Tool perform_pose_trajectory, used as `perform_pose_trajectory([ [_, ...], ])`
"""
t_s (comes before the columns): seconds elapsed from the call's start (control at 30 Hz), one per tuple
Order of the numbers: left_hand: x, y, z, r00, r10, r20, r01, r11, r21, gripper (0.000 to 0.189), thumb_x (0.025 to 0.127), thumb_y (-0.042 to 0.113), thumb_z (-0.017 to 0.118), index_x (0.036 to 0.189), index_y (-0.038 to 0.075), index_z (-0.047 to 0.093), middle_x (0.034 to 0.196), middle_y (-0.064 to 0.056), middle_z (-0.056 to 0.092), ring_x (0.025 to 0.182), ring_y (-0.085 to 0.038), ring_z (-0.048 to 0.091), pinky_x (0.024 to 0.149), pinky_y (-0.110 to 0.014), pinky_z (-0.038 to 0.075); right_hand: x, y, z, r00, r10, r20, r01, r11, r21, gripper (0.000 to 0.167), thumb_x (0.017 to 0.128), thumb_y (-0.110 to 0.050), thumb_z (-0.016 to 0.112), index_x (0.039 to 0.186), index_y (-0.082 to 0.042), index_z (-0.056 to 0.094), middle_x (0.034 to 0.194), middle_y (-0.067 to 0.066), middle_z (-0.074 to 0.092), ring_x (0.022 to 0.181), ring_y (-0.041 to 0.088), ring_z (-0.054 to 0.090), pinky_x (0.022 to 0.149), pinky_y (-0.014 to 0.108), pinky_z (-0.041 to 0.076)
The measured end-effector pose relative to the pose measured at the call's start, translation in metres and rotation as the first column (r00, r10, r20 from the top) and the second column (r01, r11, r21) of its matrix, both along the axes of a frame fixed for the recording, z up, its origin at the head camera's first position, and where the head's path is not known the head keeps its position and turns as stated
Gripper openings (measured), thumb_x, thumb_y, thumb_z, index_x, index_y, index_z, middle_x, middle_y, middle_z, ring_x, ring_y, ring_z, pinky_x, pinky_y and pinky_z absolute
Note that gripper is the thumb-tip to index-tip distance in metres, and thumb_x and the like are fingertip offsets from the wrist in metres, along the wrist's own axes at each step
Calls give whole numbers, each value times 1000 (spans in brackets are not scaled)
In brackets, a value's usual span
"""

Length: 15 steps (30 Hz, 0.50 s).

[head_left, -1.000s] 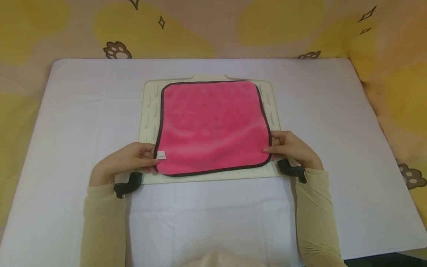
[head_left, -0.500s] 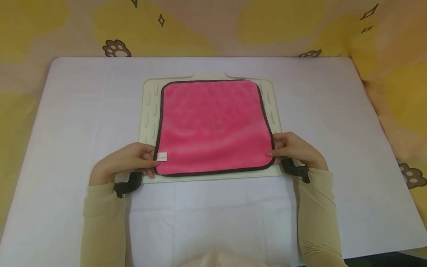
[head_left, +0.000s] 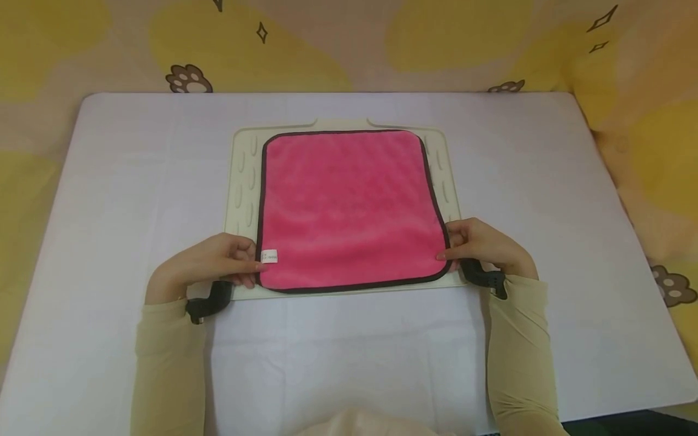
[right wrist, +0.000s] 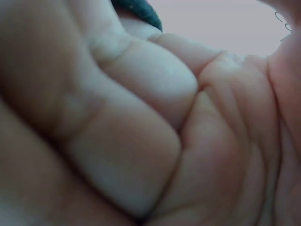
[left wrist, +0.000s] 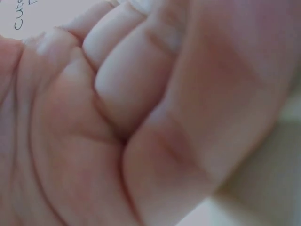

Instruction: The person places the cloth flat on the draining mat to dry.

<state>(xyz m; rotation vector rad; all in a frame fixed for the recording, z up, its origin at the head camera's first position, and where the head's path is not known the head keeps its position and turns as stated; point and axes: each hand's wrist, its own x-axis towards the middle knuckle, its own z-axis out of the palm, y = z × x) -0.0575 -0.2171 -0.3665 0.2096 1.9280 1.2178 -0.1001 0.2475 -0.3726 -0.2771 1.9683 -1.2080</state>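
A pink towel (head_left: 349, 206) with a dark border lies spread over a cream board (head_left: 245, 194) in the head view. My left hand (head_left: 215, 257) pinches its near left corner beside a small white tag (head_left: 269, 256), thumb on top. At the near right corner, my right hand (head_left: 482, 245) pinches the border, also with the thumb above. Soft ripples cross the towel's near half. Curled fingers (left wrist: 131, 84) and palm fill the left wrist view. In the right wrist view, a bit of dark border (right wrist: 140, 12) shows past the bent fingers (right wrist: 127, 150).
The board, with oval ridges along its sides and a notch at the far edge, rests on a white-covered table (head_left: 545, 181). A yellow patterned cloth (head_left: 349, 42) hangs behind. Black wrist mounts (head_left: 209, 300) sit below both hands.
The right hand has shifted slightly right and toward me, drawing the near right corner outward. The towel's near edge is closer to the board's front edge, and its left corner moved a little right.
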Motion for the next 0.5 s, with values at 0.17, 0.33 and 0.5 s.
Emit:
perform_pose_trajectory([
  [0.17, 0, 1, 0, 1000, 4, -2, -4, 1000, 5, 20, 89, 10, 65, 86, -6, 53, 73, -13, 67, 66, -23, 67, 64, -28, 56, 0, -1, 1, 999, 30, -21, -30, 999, 23, 23, 83, -4, 69, 94, 7, 52, 66, 14, 65, 60, 26, 67, 69, 24, 51],
  [0.33, 0, 2, -1, 1000, -6, -9, 6, 1000, -2, 18, 89, 9, 64, 86, -6, 54, 71, -12, 67, 65, -23, 67, 64, -27, 55, 0, -2, 3, 998, 52, -21, -52, 998, 22, 25, 84, -4, 68, 99, 10, 55, 70, 13, 67, 60, 25, 67, 69, 24, 52],
  [0.5, -1, 1, -3, 1000, -20, -8, 21, 999, 38, 19, 89, 7, 63, 94, -8, 53, 77, -14, 69, 68, -24, 69, 65, -30, 56, 0, -3, 2, 998, 57, -13, -57, 998, 10, 24, 84, -2, 68, 99, 11, 54, 75, 12, 68, 60, 23, 66, 66, 27, 54],
])
